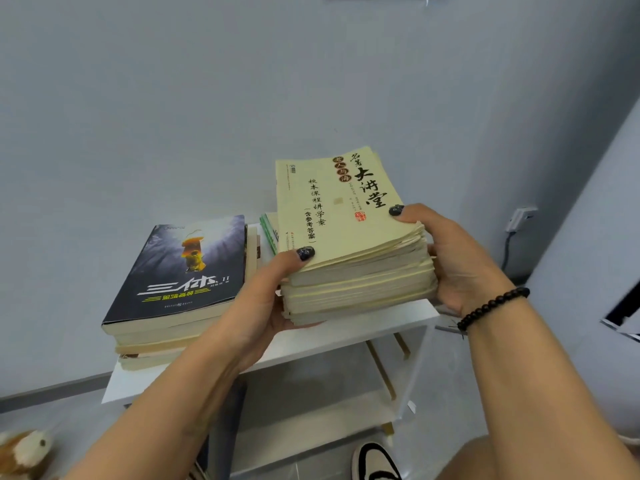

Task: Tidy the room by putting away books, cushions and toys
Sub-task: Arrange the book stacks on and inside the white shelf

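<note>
Stack of yellow books sits clamped between your left hand and right hand, thumbs pinning the top cover so nothing slides; it hangs just over the white bench, beside the dark-covered pile, apparently for setting down.

A stack of booklets sits between the left hand and right hand, over the white shelf top. Left of the left hand lies a pile of books; a stuffed toy lies far below-left.
</note>
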A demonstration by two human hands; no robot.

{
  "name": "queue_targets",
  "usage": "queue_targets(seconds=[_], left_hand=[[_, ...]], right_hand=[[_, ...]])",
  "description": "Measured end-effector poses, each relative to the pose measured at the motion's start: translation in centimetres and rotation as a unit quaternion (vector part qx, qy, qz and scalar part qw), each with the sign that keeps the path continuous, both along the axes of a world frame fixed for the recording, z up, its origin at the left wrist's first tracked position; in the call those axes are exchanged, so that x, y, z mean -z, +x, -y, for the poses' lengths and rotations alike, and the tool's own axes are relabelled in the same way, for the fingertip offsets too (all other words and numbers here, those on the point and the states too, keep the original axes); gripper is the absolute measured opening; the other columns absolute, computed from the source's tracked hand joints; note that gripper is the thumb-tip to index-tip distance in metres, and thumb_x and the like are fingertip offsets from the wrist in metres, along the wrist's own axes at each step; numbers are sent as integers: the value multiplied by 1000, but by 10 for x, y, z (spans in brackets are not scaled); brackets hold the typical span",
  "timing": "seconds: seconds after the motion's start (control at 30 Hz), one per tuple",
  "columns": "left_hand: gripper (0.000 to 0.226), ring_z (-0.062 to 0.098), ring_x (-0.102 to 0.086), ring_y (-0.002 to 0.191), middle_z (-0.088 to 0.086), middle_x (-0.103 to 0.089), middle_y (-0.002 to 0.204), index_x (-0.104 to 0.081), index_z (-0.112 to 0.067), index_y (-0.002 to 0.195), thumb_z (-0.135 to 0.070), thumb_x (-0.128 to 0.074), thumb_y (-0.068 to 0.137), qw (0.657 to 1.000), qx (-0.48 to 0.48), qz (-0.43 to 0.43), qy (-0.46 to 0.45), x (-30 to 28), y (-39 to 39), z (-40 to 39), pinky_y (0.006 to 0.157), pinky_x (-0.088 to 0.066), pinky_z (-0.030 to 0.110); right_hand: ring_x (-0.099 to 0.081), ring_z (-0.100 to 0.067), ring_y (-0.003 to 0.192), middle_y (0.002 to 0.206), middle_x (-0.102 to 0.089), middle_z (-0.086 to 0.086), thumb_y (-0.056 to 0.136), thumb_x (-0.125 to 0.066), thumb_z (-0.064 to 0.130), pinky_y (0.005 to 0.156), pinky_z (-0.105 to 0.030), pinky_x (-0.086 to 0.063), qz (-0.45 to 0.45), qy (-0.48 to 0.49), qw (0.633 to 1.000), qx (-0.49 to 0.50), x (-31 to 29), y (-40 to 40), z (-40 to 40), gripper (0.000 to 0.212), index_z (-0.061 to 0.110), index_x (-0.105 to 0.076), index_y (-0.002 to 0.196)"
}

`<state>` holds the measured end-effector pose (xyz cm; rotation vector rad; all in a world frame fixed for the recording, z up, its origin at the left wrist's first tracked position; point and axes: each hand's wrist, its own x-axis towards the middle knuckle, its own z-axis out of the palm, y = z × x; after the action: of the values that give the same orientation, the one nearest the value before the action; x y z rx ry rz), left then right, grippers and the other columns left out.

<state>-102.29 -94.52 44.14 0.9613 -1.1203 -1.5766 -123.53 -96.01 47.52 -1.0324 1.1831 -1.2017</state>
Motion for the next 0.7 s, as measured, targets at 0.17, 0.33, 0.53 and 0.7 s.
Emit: queue_targets(seconds=[0.17,0.33,0.53,0.7], left_hand=[[46,14,-68,72,-1,-70,85,-69,-24,98,-46,-69,57,993,-86,17,-74,-25,30,0,55,-56,34],[71,20,-70,83,2,-72,99,-63,-22,116,-55,-65,53,982,-147,69,-94,-29,82,-7,61,-57,40],[56,25,-66,91,0,-70,103,-66,-29,111,-49,-58,59,972,-205,67,-96,-27,145,-25,76,-54,51],[33,18,-68,68,-2,-70,92,-66,-28,98,-43,-42,81,965,-247,64,-64,-12,169,-44,53,-58,39]], right_hand=[[-67,-18,100,101,-75,2,50,-77,49,91,-37,-50,21,-50,998,-24,-18,26,8,56,23,-75,100],[-66,-19,95,103,-73,1,48,-72,54,83,-35,-54,-4,-54,997,-47,-19,88,24,66,19,-71,104],[-67,-24,101,107,-73,-4,45,-72,63,96,-47,-52,-43,-38,995,-87,-13,156,30,75,15,-72,103],[-68,-21,100,118,-69,-2,46,-71,66,95,-48,-51,-77,3,988,-136,2,178,19,77,16,-71,105]])
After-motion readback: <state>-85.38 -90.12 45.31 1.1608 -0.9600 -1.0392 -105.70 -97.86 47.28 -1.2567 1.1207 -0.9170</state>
